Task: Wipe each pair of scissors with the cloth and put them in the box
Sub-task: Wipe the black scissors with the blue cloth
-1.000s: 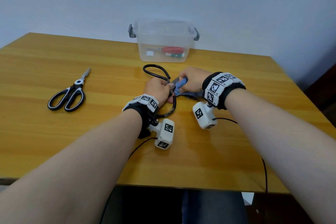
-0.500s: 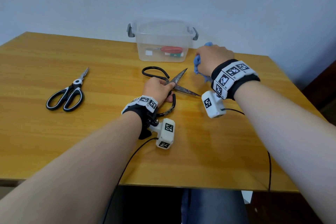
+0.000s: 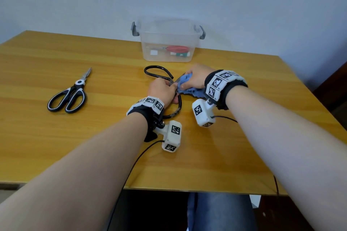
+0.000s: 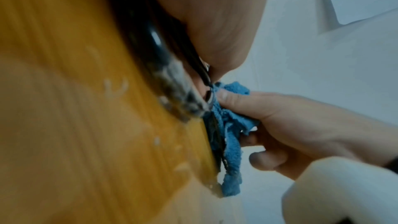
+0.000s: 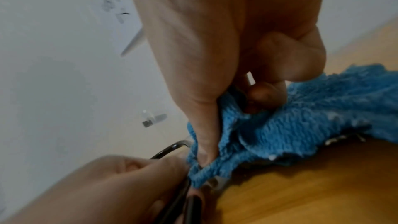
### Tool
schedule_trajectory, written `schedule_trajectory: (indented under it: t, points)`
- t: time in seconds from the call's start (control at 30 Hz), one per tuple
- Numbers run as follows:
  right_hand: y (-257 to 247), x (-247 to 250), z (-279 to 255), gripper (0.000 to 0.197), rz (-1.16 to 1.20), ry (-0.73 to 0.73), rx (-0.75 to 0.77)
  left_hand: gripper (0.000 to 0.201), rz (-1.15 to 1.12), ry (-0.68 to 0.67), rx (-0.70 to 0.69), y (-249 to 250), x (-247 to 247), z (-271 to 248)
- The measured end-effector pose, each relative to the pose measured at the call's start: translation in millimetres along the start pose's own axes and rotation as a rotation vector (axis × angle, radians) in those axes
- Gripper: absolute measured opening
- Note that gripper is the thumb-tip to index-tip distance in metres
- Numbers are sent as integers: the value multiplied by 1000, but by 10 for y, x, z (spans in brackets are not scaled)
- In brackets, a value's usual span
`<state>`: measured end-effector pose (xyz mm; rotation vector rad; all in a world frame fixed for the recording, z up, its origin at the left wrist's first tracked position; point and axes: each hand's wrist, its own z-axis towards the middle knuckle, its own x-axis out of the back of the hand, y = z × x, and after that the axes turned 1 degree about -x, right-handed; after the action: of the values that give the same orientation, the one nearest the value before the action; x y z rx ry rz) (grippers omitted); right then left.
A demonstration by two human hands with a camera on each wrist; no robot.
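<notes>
The left hand [image 3: 162,91] is gripping the black scissors [image 3: 157,73] near their pivot, fingers curled around the metal, and is holding them down on the tabletop [image 3: 244,137] around its middle. One large black loop is lying toward the far edge; the other is curving back under the left wrist toward the near edge. The right hand [image 3: 195,78] is pinching a blue cloth [image 3: 187,88] around the blades, right beside the left hand's fingers. In the left wrist view, the right thumb [image 4: 232,98] is pressing the cloth [image 4: 230,142] against the blade close to the pivot, with the other fingers curled behind it and loose folds hanging along the blade. In the right wrist view, the cloth [image 5: 290,125] is bunching under the right hand [image 5: 226,48] and spreading out onto the wood, while the left hand [image 5: 107,185] is clamping the scissors [image 5: 172,149] just beside it.

The clear box [image 3: 168,41] with grey handles is standing at the far edge, just beyond the hands, with red-handled scissors [image 3: 176,48] lying inside on its bottom. A black-and-white pair [image 3: 69,93] is lying closed toward the left edge, well apart from both hands, tips pointing to the far edge.
</notes>
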<state>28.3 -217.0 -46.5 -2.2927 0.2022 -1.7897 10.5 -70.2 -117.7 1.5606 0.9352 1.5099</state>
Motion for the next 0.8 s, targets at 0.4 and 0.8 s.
schedule_trajectory:
  t: [0.4,0.8]
  points:
    - [177,118,5,51,-166,-118,-114,33,-107,-10,40,24,-17,4]
    - [150,-27,113,54,141,7,-116,29,-92,-6,40,5,-16,13]
